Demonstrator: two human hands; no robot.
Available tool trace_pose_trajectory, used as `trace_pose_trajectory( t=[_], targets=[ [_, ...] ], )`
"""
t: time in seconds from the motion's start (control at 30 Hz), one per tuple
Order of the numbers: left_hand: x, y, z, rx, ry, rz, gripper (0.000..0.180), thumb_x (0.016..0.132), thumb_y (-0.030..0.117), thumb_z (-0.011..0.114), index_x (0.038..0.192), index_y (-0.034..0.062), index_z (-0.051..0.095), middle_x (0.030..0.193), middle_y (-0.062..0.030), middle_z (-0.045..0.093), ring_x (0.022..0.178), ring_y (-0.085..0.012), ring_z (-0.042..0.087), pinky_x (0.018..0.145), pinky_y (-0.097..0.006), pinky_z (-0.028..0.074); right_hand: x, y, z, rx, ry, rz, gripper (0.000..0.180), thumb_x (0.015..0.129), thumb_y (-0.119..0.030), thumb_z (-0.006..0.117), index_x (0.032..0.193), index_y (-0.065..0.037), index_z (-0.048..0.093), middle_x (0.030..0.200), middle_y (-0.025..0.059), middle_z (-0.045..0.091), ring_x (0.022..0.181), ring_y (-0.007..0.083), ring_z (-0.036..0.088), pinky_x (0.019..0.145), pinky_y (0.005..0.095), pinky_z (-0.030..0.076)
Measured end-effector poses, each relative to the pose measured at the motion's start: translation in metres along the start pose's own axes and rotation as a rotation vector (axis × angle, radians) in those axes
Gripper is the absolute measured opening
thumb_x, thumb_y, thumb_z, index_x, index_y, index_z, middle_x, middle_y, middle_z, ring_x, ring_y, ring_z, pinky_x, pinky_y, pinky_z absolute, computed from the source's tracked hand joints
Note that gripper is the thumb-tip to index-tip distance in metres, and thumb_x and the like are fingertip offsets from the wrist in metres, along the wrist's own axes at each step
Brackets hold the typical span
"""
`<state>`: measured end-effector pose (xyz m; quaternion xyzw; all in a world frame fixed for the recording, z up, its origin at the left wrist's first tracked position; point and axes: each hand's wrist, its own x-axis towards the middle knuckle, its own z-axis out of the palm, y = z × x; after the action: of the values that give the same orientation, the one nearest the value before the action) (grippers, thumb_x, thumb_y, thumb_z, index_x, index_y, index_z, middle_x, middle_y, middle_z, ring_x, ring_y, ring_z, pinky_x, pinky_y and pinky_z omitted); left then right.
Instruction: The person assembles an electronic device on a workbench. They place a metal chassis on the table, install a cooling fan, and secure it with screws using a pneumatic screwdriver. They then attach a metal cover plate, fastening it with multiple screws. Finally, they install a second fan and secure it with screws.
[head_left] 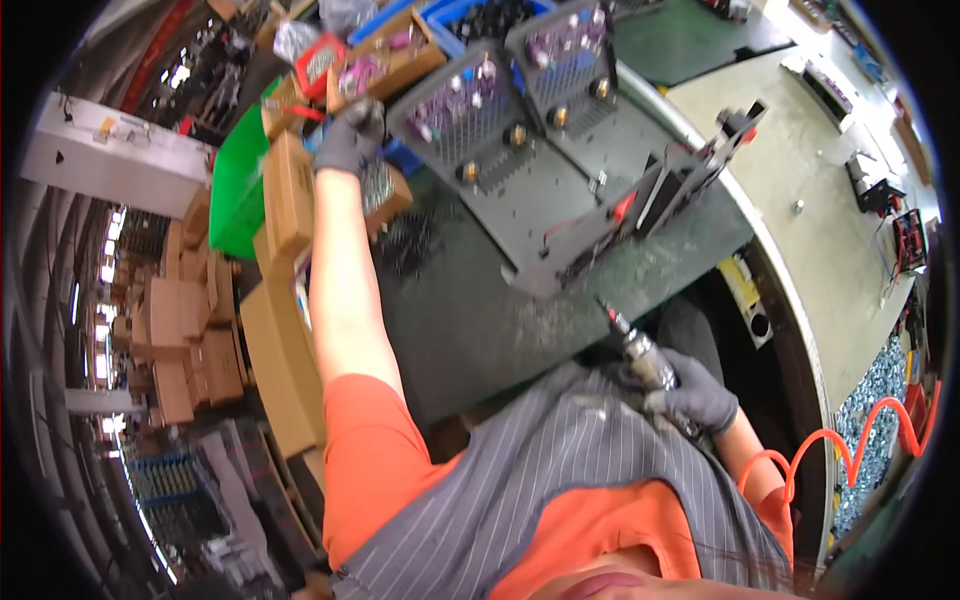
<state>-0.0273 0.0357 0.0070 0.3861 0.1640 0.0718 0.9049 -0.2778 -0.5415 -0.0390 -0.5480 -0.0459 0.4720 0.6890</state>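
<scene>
My left hand [350, 138], in a dark grey glove, reaches out to the parts boxes at the back left. Its fingers bend down out of sight among the boxes, so whether they grip anything is hidden. My right hand [695, 393], also gloved, is closed around a power screwdriver [650, 362] with an orange coiled hose [850, 460] near that forearm. The tool's bit points up and left, toward a black metal panel assembly [545, 215] on the dark bench mat [470, 320]. Purple circuit boards [455, 100] and brass-coloured round fittings [517, 135] sit on the assembly.
A pile of small black parts [410, 240] lies left of the assembly. Cardboard boxes [290, 190], a green bin [238, 190] and a blue bin [435, 20] line the left and back. A curved metal rail [790, 300] borders a pale surface [800, 220] at right.
</scene>
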Motion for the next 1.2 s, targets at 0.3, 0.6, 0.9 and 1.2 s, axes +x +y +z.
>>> trace_pose_trajectory(
  t=[0.3, 0.6, 0.9, 1.2],
  targets=[
    [-0.242, -0.116, 0.033, -0.144, -0.439, -0.43, 0.028, 0.081, 0.003, 0.06, 0.109, 0.0053, 0.061, 0.091, -0.0059, 0.057, 0.076, -0.0145, 0.049, 0.065, -0.025, 0.044, 0.002, -0.017, 0.006, -0.31, -0.065, -0.091, 0.064, 0.07, -0.025, 0.081, 0.121, 0.002, 0.054, 0.101, 0.007, 0.062, 0.092, 0.0138, 0.058, 0.084, 0.0301, 0.048],
    [-0.304, -0.182, 0.05, -0.078, -0.326, -0.453, 0.026, 0.082, 0.001, 0.054, 0.107, 0.002, 0.058, 0.089, -0.0113, 0.058, 0.07, -0.0158, 0.053, 0.06, -0.027, 0.044, 0.007, -0.034, 0.031, -0.379, -0.267, -0.167, 0.055, 0.069, -0.021, 0.081, 0.114, -0.002, 0.056, 0.092, 0.0065, 0.066, 0.075, 0.0113, 0.062, 0.067, 0.0265, 0.051],
    [-0.308, -0.19, 0.067, 0.114, -0.308, -0.39, 0.021, 0.08, 0.0, 0.053, 0.101, 0.0007, 0.055, 0.085, -0.0107, 0.058, 0.062, -0.0138, 0.053, 0.057, -0.027, 0.046, -0.002, -0.026, 0.03, -0.204, -0.275, -0.129, 0.046, 0.072, -0.013, 0.078, 0.112, -0.004, 0.057, 0.087, 0.0055, 0.067, 0.062, 0.0105, 0.061, 0.052, 0.0246, 0.05],
    [-0.308, -0.167, 0.096, 0.832, -0.348, -0.388, 0.021, 0.081, 0.006, 0.059, 0.102, 0.0035, 0.058, 0.092, -0.007, 0.061, 0.069, -0.0108, 0.059, 0.06, -0.023, 0.049, -0.006, -0.021, 0.028, -0.34, -0.257, -0.184, 0.051, 0.068, -0.024, 0.08, 0.11, -0.004, 0.059, 0.09, 0.0068, 0.066, 0.08, 0.0173, 0.064, 0.074, 0.0304, 0.051]
  ],
)
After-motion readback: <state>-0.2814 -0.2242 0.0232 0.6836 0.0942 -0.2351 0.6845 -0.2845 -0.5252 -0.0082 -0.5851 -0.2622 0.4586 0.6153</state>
